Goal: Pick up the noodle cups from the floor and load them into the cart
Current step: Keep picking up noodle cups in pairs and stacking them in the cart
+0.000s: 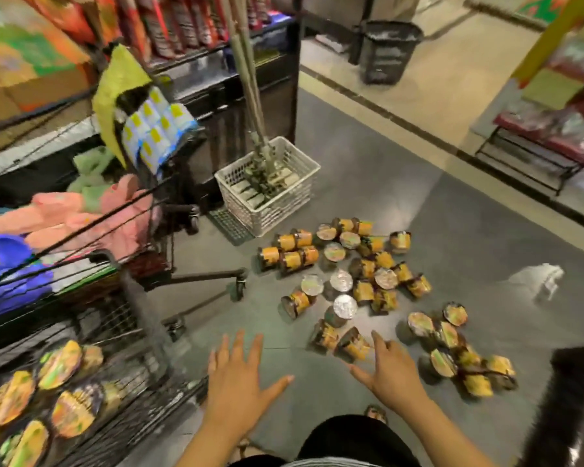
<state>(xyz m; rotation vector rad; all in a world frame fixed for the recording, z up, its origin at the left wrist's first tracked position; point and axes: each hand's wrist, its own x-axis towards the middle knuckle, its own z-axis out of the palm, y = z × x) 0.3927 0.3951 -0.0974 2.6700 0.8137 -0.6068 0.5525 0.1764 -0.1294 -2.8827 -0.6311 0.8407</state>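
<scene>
Yellow noodle cups (353,345) litter grey floor (452,230) ahead/right of right hand (390,369), nearest by its fingertips; left hand (240,375) beside cart (145,332); both spread wide, empty, bare floor btwn.

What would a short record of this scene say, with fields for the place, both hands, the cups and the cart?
place: shop aisle with a grey floor
left hand: open, fingers spread, holds nothing
right hand: open, reaching beside the nearest cup; contact cannot be told
noodle cups on floor: many, scattered, most on their sides, a few upright
cart: on the left; its lower level already holds several cups
nearby: white basket behind the pile
</scene>
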